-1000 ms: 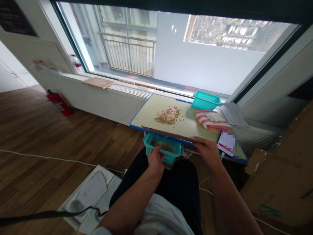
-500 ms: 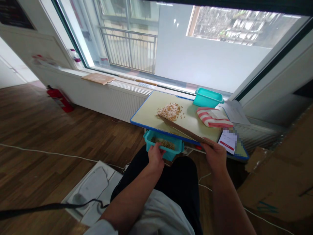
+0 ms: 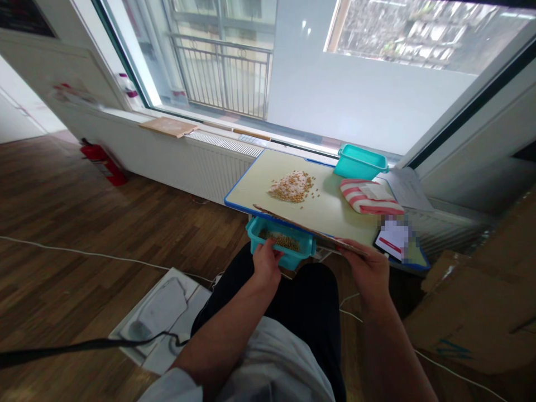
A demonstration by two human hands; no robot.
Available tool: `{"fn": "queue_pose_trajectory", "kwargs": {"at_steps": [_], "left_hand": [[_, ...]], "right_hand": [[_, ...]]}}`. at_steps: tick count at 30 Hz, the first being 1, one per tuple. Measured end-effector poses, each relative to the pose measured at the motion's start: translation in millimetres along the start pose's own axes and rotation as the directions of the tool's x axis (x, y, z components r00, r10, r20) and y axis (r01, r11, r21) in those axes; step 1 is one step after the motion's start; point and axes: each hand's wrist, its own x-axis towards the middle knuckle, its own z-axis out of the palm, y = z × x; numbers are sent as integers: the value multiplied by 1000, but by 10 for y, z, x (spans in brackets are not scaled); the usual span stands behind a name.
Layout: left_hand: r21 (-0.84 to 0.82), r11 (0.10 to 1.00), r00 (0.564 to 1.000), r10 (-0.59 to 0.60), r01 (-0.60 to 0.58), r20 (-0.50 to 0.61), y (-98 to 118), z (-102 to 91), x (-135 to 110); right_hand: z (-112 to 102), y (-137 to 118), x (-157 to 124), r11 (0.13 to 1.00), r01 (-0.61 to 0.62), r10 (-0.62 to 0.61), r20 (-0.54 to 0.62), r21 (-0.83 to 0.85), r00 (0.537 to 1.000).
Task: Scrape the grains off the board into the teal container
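Observation:
My left hand (image 3: 267,261) grips the near rim of a teal plastic basin (image 3: 293,261), which is tucked below the table's front edge. Small yellowish beans or grains (image 3: 285,241) lie in the basin. With my right hand (image 3: 366,268) I hold one end of a long, thin brown strip of cardboard (image 3: 301,226), which runs along the blue front edge of the pale yellow table (image 3: 247,187). Behind the strip, on the tabletop, is a heap of pale and yellowish grains (image 3: 292,187) with a few scattered to its right.
A second teal basin (image 3: 360,163) stands at the table's back right. In front of it lies a red-and-white striped cloth (image 3: 368,198), then a phone or tablet (image 3: 391,240). A large cardboard box (image 3: 473,312) is at right; a fire extinguisher (image 3: 103,163) stands left.
The cardboard strip's far end has come away from the heap, towards me, to the table's front edge. My left hand still holds the basin. The view has shifted slightly.

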Motion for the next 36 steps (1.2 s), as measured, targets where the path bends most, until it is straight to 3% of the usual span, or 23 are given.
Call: {"fn": "queue_pose_trajectory", "kwargs": {"at_steps": [3,9,13,21,26,30,36], "left_hand": [[-15,997,997,-75,75,2,23,8,-13],[-18,996,996,-85,85,-7,35,7,-22],[-9,997,997,-73,73,-4,33,2,-10],[1,997,997,-81,81,-10,58,6,15],[-6,996,996,-88,88,-12,63,4,19],[-16,997,997,-82,82,2,64,-4,22],[4,997,997,-73,73,-21,72,-12,34]], "right_hand": [[-3,-14,-14,1000,7,-8,-38,-7,999],[-42,-29,73,989,76,-83,-50,-128,995],[-78,-5,73,997,49,-49,6,-61,999],[-103,-3,45,998,-14,21,-144,54,989],[-128,13,65,1000,-12,12,-136,3,991],[-148,23,21,998,-7,12,-91,56,996],[-139,-24,25,997,-20,33,-199,70,979]]}}
